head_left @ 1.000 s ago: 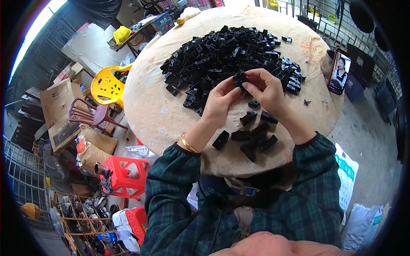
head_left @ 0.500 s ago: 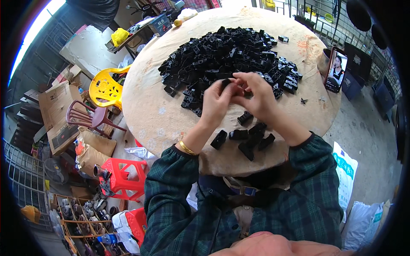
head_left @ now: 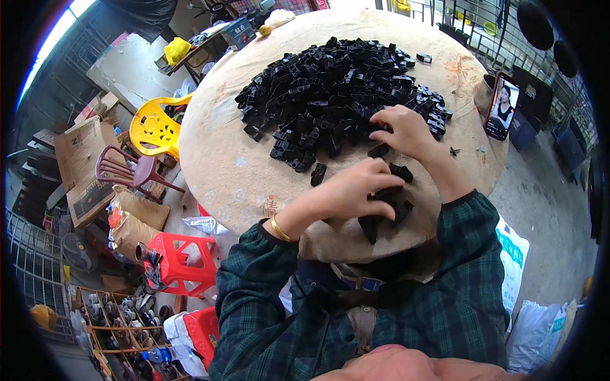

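A large heap of small black plastic parts (head_left: 318, 89) covers the middle of the round table. My right hand (head_left: 410, 130) is at the heap's near right edge, thumb and forefinger apart with no part visible between them. Closer to me, my left hand (head_left: 356, 187) reaches over a small loose group of the same black parts (head_left: 370, 227), its fingers spread and partly covering them. One black part (head_left: 318, 174) lies to the left of that hand. Another black part (head_left: 379, 150) rests between my two hands.
A patterned beige cloth (head_left: 222, 159) covers the table. At its right edge a phone (head_left: 502, 106) leans against a cup-like container (head_left: 484, 92). A single part (head_left: 424, 58) lies beyond the heap. Left of the table stand a yellow chair (head_left: 152, 127) and a red stool (head_left: 184, 263).
My hands were together at the heap's near edge and have come apart. The left moved down toward me over the loose parts; the right shifted right. A black part now lies left of my left hand.
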Motion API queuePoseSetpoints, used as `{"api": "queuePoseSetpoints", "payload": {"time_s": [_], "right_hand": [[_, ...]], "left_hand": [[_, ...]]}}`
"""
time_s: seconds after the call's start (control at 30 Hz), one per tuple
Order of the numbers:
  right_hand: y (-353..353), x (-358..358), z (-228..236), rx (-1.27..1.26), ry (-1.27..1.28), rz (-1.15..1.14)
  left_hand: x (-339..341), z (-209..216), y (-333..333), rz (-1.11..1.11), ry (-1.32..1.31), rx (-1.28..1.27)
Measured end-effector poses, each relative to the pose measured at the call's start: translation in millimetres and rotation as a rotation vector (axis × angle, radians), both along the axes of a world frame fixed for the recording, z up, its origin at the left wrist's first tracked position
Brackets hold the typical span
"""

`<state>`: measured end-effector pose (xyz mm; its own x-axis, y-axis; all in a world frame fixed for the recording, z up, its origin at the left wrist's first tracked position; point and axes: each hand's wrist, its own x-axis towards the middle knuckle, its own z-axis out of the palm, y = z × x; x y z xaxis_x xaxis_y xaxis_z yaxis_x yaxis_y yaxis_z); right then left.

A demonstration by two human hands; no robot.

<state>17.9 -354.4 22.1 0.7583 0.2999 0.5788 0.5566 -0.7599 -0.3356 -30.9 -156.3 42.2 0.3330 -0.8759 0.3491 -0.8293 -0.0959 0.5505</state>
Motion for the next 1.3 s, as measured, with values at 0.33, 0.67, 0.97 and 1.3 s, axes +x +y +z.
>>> {"api": "queuePoseSetpoints", "payload": {"time_s": [0.33,0.67,0.97,1.3], "right_hand": [[-5.5,-14.3,16.2,-0.11,0.486,0.198],[8.7,-11.4,6.5,-0.097,0.406,0.143],[1.8,8.2,-16.3,0.021,0.193,-0.003],[-25.4,24.7,-17.0,0.143,0.158,-0.147]], "left_hand": [[74.8,14.8,103.0,0.972,0.022,0.071],[100.2,-17.8,78.4,1.014,-0.222,0.091],[142.3,-29.4,104.2,1.189,0.043,-0.25],[125.6,-15.2,111.3,1.18,-0.354,-0.2]]}}
